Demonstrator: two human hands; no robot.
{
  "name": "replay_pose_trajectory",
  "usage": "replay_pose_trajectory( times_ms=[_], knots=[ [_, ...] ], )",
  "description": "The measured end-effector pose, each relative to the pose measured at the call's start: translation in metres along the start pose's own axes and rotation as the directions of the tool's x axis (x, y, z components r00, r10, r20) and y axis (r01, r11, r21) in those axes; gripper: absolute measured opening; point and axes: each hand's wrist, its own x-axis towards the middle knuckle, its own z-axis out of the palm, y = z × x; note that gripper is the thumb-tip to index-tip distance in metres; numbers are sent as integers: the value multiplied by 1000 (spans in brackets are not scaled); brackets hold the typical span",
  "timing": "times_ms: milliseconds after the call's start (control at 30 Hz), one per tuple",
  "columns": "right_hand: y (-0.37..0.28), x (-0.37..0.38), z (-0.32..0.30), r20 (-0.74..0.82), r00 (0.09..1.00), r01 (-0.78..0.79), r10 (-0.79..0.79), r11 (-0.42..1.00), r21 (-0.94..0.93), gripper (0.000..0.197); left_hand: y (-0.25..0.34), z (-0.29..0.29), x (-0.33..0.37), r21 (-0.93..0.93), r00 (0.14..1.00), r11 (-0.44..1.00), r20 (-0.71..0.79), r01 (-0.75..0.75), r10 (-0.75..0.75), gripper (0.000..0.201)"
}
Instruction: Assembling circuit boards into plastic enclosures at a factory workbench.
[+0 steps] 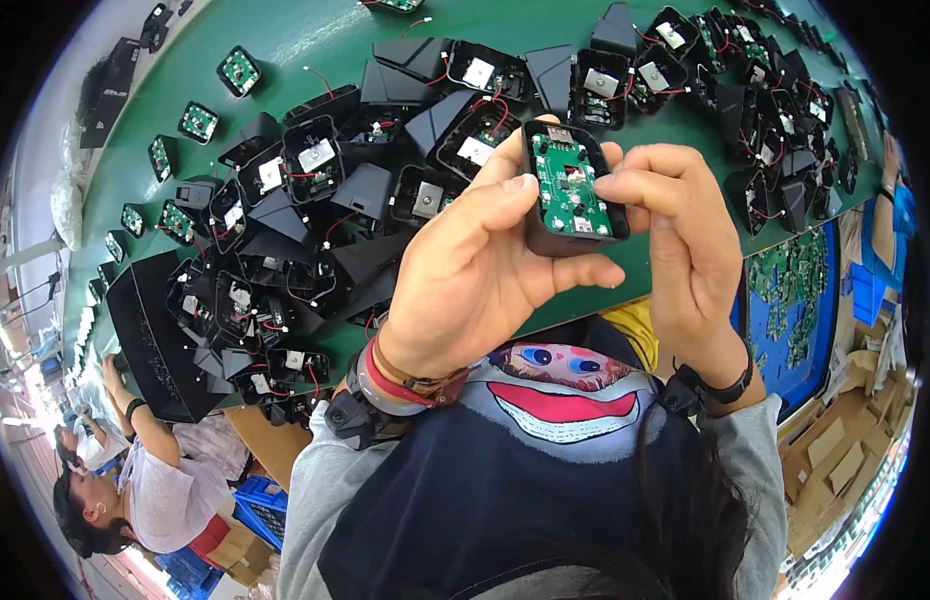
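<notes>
My left hand (465, 255) holds a black plastic housing (560, 242) from the left and below, its thumb along the near left rim. Inside the housing lies a green circuit board (563, 200) with small white and black parts and a bit of red near its middle. My right hand (680, 215) is closed, thumb and index fingertips together at the board's right edge. Whatever is between those fingertips is hidden. The housing is tilted toward me above the near edge of the green table.
Many open black housings (315, 160) with red wires crowd the green table (285, 40). Separate units with boards (240, 70) stand at the far left. A black box (155, 340) is on the left; a blue tray (775, 350) of boards is at right. Other people work at both sides.
</notes>
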Motion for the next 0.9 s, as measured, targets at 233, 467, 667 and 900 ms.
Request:
replay_pose_trajectory(
  times_ms=[233,467,667,900],
  knots=[
    [-14,6,0,34,999,-32,31,999,14,33,-2,-2,-8,-163,994,981,2,106,-107,54],
    [-15,14,-5,149,985,-67,85,991,-119,33,-4,-8,-7,-308,995,947,1,97,-101,50],
    [-1,9,13,-4,994,-112,112,993,-34,28,0,-7,7,105,995,993,-75,-59,67,34],
    [13,-32,-31,-106,958,-246,265,956,162,35,31,36,-48,957,871,274,-55,-92,488,57]
  ],
)
